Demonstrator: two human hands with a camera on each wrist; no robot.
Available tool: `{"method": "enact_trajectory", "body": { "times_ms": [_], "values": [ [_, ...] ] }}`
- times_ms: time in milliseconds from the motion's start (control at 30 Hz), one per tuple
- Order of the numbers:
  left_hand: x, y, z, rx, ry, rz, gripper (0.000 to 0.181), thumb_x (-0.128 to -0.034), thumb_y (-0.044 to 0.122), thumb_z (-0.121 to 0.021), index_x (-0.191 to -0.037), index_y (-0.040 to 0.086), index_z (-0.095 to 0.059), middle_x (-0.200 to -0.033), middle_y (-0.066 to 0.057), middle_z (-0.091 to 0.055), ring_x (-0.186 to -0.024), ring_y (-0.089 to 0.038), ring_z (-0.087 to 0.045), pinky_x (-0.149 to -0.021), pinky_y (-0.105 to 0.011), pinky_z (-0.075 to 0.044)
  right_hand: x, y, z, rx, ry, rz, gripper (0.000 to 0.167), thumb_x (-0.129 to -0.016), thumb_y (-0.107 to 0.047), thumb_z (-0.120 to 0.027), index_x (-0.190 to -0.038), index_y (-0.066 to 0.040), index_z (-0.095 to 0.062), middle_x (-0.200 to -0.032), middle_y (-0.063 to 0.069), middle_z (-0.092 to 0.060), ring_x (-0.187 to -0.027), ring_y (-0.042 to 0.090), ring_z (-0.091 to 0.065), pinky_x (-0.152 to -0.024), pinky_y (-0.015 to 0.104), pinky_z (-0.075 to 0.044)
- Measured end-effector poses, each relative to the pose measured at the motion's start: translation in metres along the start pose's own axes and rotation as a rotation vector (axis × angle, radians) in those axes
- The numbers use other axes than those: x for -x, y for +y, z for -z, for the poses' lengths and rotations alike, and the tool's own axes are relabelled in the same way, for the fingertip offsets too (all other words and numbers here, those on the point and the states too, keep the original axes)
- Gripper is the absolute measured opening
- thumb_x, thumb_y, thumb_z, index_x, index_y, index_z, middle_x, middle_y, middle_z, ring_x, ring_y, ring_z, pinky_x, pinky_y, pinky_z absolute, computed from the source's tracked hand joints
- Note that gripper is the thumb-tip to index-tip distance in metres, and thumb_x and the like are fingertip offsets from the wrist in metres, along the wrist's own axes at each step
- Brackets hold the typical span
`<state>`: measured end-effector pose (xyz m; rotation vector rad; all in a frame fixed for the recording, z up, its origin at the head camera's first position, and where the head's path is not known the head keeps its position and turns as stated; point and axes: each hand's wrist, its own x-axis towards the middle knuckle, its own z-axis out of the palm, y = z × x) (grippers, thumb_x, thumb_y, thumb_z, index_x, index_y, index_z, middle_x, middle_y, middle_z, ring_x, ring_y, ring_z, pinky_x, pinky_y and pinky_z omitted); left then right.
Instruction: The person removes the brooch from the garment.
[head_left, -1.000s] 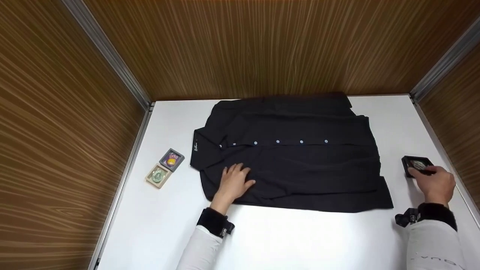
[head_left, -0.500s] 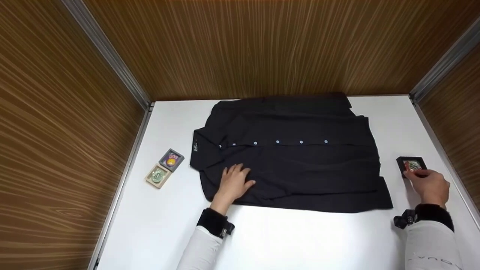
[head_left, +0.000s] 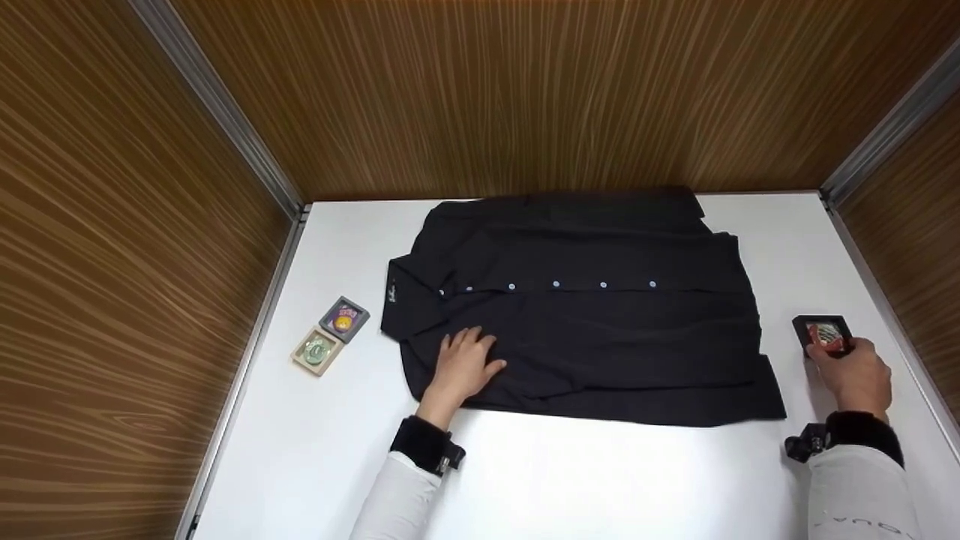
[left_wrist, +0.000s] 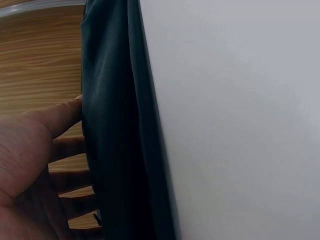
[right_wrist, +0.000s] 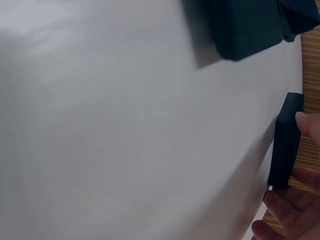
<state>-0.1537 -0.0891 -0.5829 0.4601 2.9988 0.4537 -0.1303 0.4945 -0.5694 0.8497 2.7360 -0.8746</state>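
Note:
A black button-up shirt point(head_left: 600, 330) lies flat across the table, its collar to the left and a row of pale buttons facing up. My left hand point(head_left: 463, 367) rests on the shirt below the collar, fingers spread. In the left wrist view that hand point(left_wrist: 30, 170) touches the dark cloth with thumb and fingers extended. To the right of the shirt's hem, my right hand point(head_left: 855, 375) holds a small black square box point(head_left: 801, 328) with a red and green picture inside. The right wrist view shows the thumb on one side of this box point(right_wrist: 286, 145) and fingers at the other.
Left of the collar, a small grey square box point(head_left: 360, 322) with a purple and yellow picture touches a beige one point(head_left: 298, 362) with a green picture. Wood-patterned panels point(head_left: 495, 97) stand around the back and sides of the white table point(head_left: 600, 480).
My right hand has shifted slightly left with the black box, and its fingers now cover less of the red picture. The left hand has barely moved on the shirt.

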Motion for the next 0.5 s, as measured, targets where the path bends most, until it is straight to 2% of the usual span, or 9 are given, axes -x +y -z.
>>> {"method": "enact_trajectory", "body": {
  "times_ms": [167,300,500],
  "values": [
    [0.0,-0.004,0.004,0.013,0.026,0.005,0.051,-0.094,0.043,-0.063,-0.133,0.01,-0.061,-0.142,-0.019,-0.049,-0.132,-0.038,-0.043,-0.108,-0.059,-0.031,-0.001,-0.001,-0.002,-0.021,0.004,0.035,0.083,-0.097,-0.047,-0.049,-0.143,0.016,-0.02,-0.135,0.046,-0.032,-0.123,0.058,-0.035,-0.094,0.062,-0.038],
    [0.001,-0.009,0.006,0.023,0.047,0.016,0.051,-0.0938,0.043,-0.064,-0.133,0.01,-0.061,-0.142,-0.019,-0.049,-0.132,-0.038,-0.043,-0.108,-0.059,-0.031,0.0,-0.002,-0.001,-0.038,-0.013,0.06,0.081,-0.1,-0.045,-0.042,-0.146,0.015,-0.014,-0.137,0.048,-0.024,-0.127,0.06,-0.027,-0.103,0.064,-0.03],
    [0.003,-0.016,0.008,0.026,0.058,0.035,0.052,-0.0937,0.044,-0.064,-0.133,0.01,-0.06,-0.142,-0.019,-0.049,-0.132,-0.037,-0.043,-0.107,-0.06,-0.031,0.001,-0.007,-0.003,-0.049,-0.005,0.072,0.081,-0.101,-0.047,-0.036,-0.149,0.011,-0.006,-0.146,0.045,-0.008,-0.133,0.062,-0.015,-0.104,0.069,-0.023]
  ]
}}
